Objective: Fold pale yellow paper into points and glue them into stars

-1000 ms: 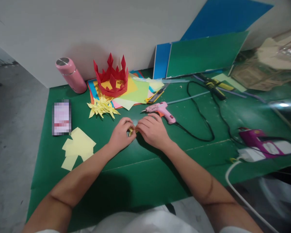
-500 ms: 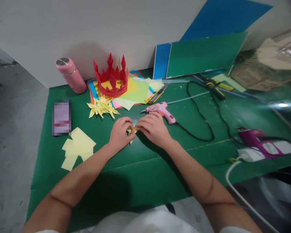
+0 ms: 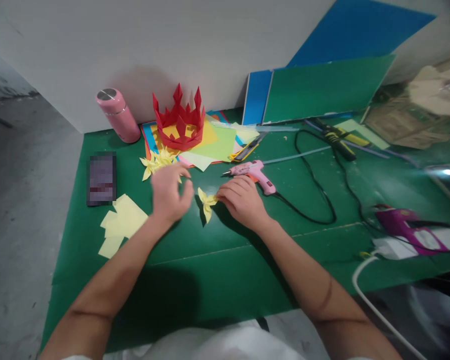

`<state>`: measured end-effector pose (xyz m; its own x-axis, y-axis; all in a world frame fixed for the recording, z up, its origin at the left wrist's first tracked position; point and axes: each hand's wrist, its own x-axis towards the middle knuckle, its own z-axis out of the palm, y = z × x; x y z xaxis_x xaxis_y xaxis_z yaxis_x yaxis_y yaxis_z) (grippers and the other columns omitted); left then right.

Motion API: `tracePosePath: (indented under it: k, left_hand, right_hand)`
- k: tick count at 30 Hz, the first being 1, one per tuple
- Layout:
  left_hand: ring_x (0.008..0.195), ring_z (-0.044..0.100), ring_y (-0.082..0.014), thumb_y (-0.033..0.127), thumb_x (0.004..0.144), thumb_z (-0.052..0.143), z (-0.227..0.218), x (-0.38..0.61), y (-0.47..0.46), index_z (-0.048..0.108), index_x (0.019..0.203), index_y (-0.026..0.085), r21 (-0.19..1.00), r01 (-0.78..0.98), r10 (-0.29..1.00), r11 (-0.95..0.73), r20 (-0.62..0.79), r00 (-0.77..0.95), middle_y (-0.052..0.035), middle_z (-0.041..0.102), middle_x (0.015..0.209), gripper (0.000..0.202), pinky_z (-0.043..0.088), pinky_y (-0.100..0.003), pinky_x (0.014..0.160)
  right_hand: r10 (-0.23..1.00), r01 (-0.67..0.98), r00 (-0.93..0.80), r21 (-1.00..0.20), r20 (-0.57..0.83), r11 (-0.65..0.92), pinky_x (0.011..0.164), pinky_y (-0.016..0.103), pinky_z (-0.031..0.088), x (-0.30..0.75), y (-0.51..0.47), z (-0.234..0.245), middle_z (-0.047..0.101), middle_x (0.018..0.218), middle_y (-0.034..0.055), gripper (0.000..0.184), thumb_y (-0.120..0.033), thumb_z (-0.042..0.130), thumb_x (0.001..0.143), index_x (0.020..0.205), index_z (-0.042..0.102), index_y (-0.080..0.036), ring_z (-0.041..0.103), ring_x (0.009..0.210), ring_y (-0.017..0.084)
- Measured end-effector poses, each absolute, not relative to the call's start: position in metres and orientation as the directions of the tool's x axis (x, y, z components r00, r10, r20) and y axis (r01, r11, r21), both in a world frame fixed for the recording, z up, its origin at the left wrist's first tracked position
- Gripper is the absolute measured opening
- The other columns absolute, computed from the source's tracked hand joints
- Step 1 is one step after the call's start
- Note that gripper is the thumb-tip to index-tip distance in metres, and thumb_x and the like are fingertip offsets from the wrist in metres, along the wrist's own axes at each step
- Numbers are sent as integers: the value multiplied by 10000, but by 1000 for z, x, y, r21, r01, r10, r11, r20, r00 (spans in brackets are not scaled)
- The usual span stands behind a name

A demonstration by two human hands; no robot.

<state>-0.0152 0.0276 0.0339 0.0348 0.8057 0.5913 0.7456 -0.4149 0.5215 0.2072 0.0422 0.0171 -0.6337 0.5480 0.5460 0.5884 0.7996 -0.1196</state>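
A folded yellow paper flower (image 3: 207,204) with pointed petals is pinched at its right side by my right hand (image 3: 242,202), just above the green table. My left hand (image 3: 171,192) is apart from it, fingers spread and curved, holding nothing. It hovers at the near side of a pile of yellow folded paper pieces (image 3: 158,161) and partly hides them. Right behind my right hand lies a pink glue gun (image 3: 253,172), its nozzle pointing left.
A red paper crown (image 3: 180,125) stands on coloured sheets beside a pink flask (image 3: 120,117). A utility knife (image 3: 248,147) lies behind the glue gun. Yellow paper squares (image 3: 129,217) and a blurred-out phone (image 3: 101,178) are at left. A black cord (image 3: 311,220) runs toward a power strip (image 3: 392,247).
My left hand has let go of the yellow paper flower and moved left to the pile. My right hand still pinches the flower, which now shows more fully. The view has shifted slightly.
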Motion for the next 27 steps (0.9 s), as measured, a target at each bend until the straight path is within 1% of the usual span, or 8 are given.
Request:
tracePosePath:
  k: [3, 5, 8, 12, 15, 20, 22, 27]
  left_hand:
    - [1070, 539, -284, 140, 791, 560, 56, -78, 38, 501, 943, 220, 460, 887, 669, -51, 675, -312, -57, 635, 1077, 181, 312, -542, 982]
    - [1058, 542, -305, 132, 788, 562, 59, -117, 40, 499, 897, 255, 475, 865, 643, 165, 613, -459, -48, 632, 1035, 176, 275, -576, 988]
    - [973, 589, -311, 107, 739, 578, 47, -153, 36, 466, 814, 225, 457, 826, 726, 330, 437, -532, -24, 643, 834, 179, 201, -635, 1006]
    - [1021, 586, -300, 8, 684, 505, 36, -154, 33, 463, 920, 166, 374, 823, 768, 427, 331, -548, -71, 661, 910, 287, 247, -614, 1000]
    - [1082, 546, -302, 50, 739, 515, 45, -120, 26, 500, 987, 168, 435, 840, 770, 323, 396, -501, -106, 613, 1074, 275, 278, -589, 1006]
    - [996, 575, -245, 277, 856, 542, 49, -24, -4, 552, 972, 207, 502, 787, 873, -359, 479, 93, -67, 622, 1033, 136, 409, -422, 889]
    - [963, 571, -231, 296, 867, 540, 41, 4, -12, 574, 950, 204, 483, 770, 885, -418, 408, 225, -65, 613, 1007, 128, 416, -398, 863]
    - [877, 556, -212, 213, 855, 535, 19, 23, -11, 581, 882, 183, 565, 715, 906, -412, 332, 260, -67, 589, 929, 61, 452, -361, 789]
  right_hand:
    - [545, 580, -623, -137, 561, 803, 865, 356, 385, 207, 42, 18, 693, 843, 22, 115, -195, 544, 893, 815, 628, -203, 540, 844, 179]
    - [549, 573, -628, -150, 551, 806, 878, 366, 381, 207, 41, 17, 693, 857, 21, 114, -192, 542, 891, 826, 634, -209, 545, 857, 179]
    - [546, 565, -641, -149, 540, 811, 904, 369, 374, 207, 41, 17, 692, 868, 19, 126, -192, 532, 897, 829, 636, -215, 555, 860, 172]
    - [530, 571, -634, -121, 564, 812, 913, 360, 368, 206, 41, 18, 691, 851, 15, 132, -201, 529, 903, 810, 623, -207, 562, 842, 161]
    - [540, 574, -629, -135, 558, 808, 912, 359, 367, 205, 40, 19, 691, 850, 14, 138, -209, 524, 907, 812, 624, -213, 564, 842, 161]
    - [555, 559, -640, -173, 532, 811, 927, 372, 360, 203, 37, 16, 685, 860, 24, 117, -185, 525, 893, 849, 630, -209, 562, 856, 168]
    - [554, 552, -651, -177, 519, 815, 942, 378, 355, 202, 35, 15, 684, 873, 29, 113, -175, 521, 889, 867, 628, -205, 562, 865, 168]
    - [546, 550, -661, -162, 515, 819, 966, 371, 342, 200, 33, 14, 686, 868, 17, 121, -180, 504, 896, 860, 615, -212, 558, 861, 159]
